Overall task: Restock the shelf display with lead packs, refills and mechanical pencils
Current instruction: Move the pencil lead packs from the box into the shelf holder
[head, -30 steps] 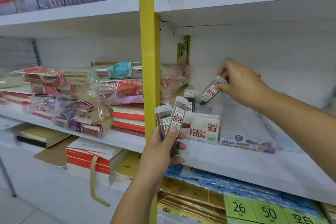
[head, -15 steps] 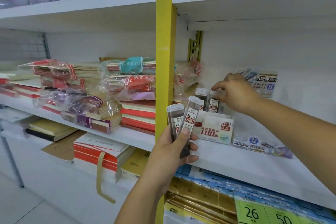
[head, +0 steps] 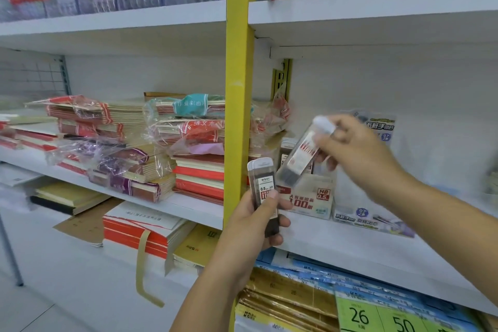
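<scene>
My left hand [head: 252, 226] grips one dark lead pack [head: 262, 187] with a white 0.5 label, held upright in front of the yellow post. My right hand [head: 358, 148] pinches a second lead pack [head: 301, 159] by its white cap, tilted and blurred, above the white display box [head: 312, 197] marked HB 0.5. More lead packs [head: 287, 147] stand upright inside that box on the white shelf [head: 377, 250]. A flat pack of refills [head: 372, 219] lies to the box's right, and another hanging pack [head: 380, 124] leans on the back wall.
A yellow upright post [head: 238, 89] divides the shelving. Wrapped stacks of exercise books [head: 129, 143] fill the left bay. Boxes and notebooks [head: 137, 226] sit on the lower left shelf. Blue paper packs with green price tags [head: 377, 315] lie below the right shelf.
My right hand set a pack into the box, then took one of the two packs from my left hand and lifted it over the box. My left hand now holds one.
</scene>
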